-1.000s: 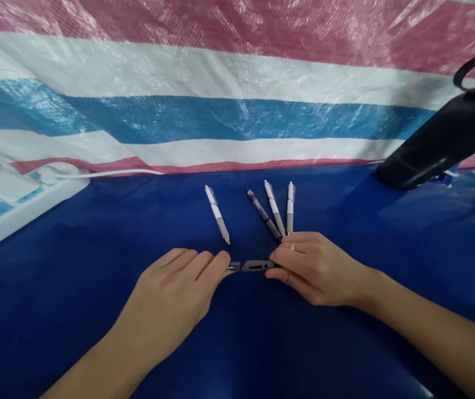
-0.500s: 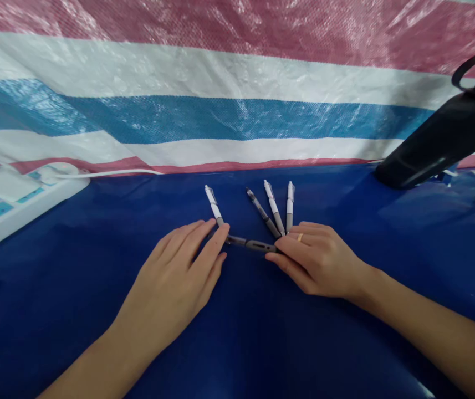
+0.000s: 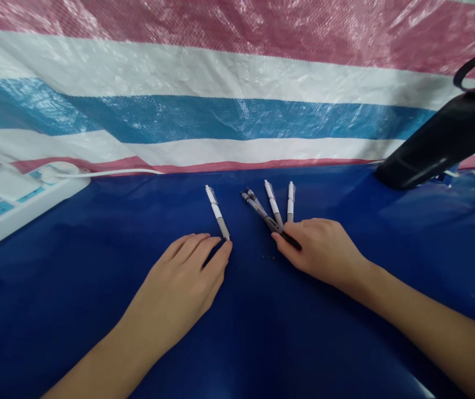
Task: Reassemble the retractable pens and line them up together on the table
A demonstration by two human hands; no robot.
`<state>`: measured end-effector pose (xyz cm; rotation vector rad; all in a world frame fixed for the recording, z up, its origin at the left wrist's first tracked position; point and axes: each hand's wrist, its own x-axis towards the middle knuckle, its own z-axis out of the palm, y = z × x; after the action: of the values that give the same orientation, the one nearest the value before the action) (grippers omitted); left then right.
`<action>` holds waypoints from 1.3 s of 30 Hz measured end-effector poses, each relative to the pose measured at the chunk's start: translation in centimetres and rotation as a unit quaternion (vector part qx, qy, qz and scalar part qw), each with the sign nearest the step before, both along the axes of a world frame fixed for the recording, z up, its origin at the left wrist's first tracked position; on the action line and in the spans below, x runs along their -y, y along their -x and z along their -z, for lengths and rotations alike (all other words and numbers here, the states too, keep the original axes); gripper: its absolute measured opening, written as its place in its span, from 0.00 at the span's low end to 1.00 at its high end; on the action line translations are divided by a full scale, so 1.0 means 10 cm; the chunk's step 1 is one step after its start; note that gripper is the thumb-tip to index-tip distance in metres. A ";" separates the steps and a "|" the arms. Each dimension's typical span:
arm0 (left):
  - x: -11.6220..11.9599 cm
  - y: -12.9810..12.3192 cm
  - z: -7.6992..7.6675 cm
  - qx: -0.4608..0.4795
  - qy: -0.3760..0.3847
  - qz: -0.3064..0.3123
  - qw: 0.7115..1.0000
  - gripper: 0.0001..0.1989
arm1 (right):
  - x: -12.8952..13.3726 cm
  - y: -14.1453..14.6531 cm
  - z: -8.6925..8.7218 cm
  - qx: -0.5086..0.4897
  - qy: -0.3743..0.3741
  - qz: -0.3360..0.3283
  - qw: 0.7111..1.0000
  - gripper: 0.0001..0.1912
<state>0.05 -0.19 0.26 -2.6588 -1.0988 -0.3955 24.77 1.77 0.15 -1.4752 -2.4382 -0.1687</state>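
Slim grey pen (image 3: 272, 223), nearly black at its near end.

Shiny, crinkled red, white and blue sheeting (image 3: 237, 119) rises behind a blue tabletop (image 3: 96, 221).

Two hands out in front, palms turned down, backs showing!
Left forearm (image 3: 100, 354) slants up from the lower left, and here's the left hand (image 3: 179, 282), loosely curved, knuckles high, a gap opening beside the forefinger (image 3: 220, 256). Across from it, the right forearm (image 3: 424, 321) runs in from the right, wrist (image 3: 364, 274) nearly straight, and the right hand (image 3: 324, 249) points inward, thumb (image 3: 286, 249) beneath the forefinger, other fingers bunched behind, partly hidden.
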 end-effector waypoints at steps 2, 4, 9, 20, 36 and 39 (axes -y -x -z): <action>0.00 0.00 0.00 -0.009 0.004 -0.001 1.000 0.14 | 0.00 0.00 0.00 -0.004 0.023 0.007 1.000 0.17; 0.01 0.00 0.00 -0.015 0.005 -0.001 1.000 0.14 | 0.00 0.00 -0.01 -0.005 0.042 0.015 0.999 0.17; 0.01 0.00 0.02 -0.019 0.006 -0.006 1.000 0.14 | 0.01 0.02 -0.02 0.010 0.070 0.011 0.997 0.19; 0.01 -0.01 0.03 -0.022 0.011 -0.008 1.000 0.14 | 0.02 0.03 -0.03 0.016 0.103 -0.002 0.995 0.20; 0.00 -0.02 0.02 -0.010 0.024 -0.009 1.000 0.12 | 0.02 0.04 -0.04 0.004 0.108 -0.004 0.994 0.20; 0.00 -0.02 0.02 -0.009 0.027 -0.009 1.000 0.11 | 0.02 0.04 -0.05 -0.012 0.092 -0.030 0.995 0.16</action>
<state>0.27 -0.19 0.08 -2.6915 -1.1447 -0.3433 24.36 1.58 0.64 -1.4631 -2.5326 0.0878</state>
